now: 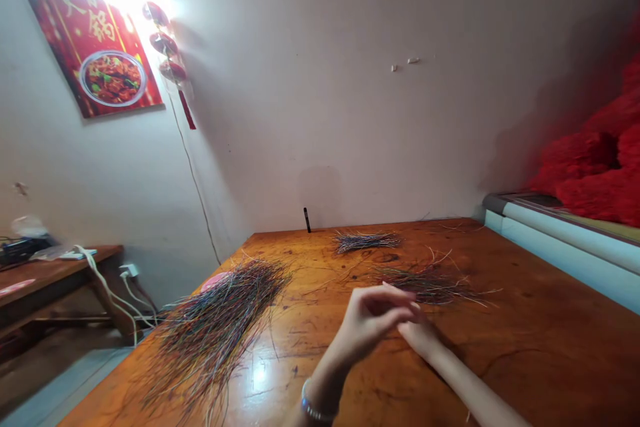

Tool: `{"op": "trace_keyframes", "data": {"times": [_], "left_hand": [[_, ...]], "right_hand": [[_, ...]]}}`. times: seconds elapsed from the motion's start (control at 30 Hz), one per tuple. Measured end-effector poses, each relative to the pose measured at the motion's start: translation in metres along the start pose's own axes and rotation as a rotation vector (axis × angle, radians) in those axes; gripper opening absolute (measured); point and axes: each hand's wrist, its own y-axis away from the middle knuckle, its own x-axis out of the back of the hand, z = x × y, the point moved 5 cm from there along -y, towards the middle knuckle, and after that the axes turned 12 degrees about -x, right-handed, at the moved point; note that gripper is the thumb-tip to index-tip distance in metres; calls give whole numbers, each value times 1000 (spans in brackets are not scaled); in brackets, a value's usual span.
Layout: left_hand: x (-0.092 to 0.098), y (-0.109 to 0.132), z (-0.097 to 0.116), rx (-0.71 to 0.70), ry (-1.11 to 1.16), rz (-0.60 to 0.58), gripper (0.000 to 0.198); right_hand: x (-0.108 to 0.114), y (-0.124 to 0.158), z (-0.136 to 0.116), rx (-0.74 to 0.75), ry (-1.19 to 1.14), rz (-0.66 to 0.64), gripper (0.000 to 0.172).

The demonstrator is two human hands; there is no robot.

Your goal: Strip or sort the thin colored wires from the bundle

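Over the wooden table (310, 347), my two hands meet right of centre. My left hand (373, 317), with a beaded bracelet on its wrist, has its fingers curled with the fingertips close together at my right hand. My right hand (415, 330) lies partly behind it, its fingers mostly hidden and blurred. What either holds, if anything, cannot be made out. Just beyond them lies a loose bunch of thin coloured wires (430, 285). A smaller, tidier bundle (367, 241) rests farther back. The largest pile of wires (225, 327) spreads across the table's left side.
A black pen-like object (307, 220) stands at the table's back edge by the wall. Something pink (214, 281) shows under the large pile. Red fluffy material (595, 173) sits on a pale blue-sided surface at right. A side table (60, 273) with cables is at left.
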Motion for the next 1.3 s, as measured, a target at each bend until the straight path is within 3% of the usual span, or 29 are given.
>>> {"op": "trace_keyframes", "data": {"times": [0.07,0.17,0.23,0.33,0.43,0.53,0.63,0.73,0.93,1.1,1.3], "left_hand": [[26,-17,-41,36,-124,139,35],[52,-19,-101,141,-162,237,41],[62,-13,-126,192,-160,304,45],[65,-4,-144,253,-173,337,50],[62,0,-151,307,-182,267,55],[53,4,-154,355,-89,138,60],[44,7,-153,378,122,53,57],[41,10,-150,411,366,76,43],[55,10,-144,372,518,182,26],[63,9,-141,363,593,224,23],[69,8,-148,338,548,337,25]], "right_hand": [[6,-2,-1,29,-85,71,41],[17,-2,-3,99,-192,208,31],[25,0,-4,122,-229,300,25],[35,3,-7,129,-246,393,19],[42,5,-10,128,-269,441,13],[49,10,-16,166,-274,484,18],[46,16,-32,346,-182,367,22],[36,26,-50,545,-103,208,27],[21,42,-71,737,4,129,27],[26,40,-68,688,-73,189,28],[39,22,-42,381,-228,316,17]]}}
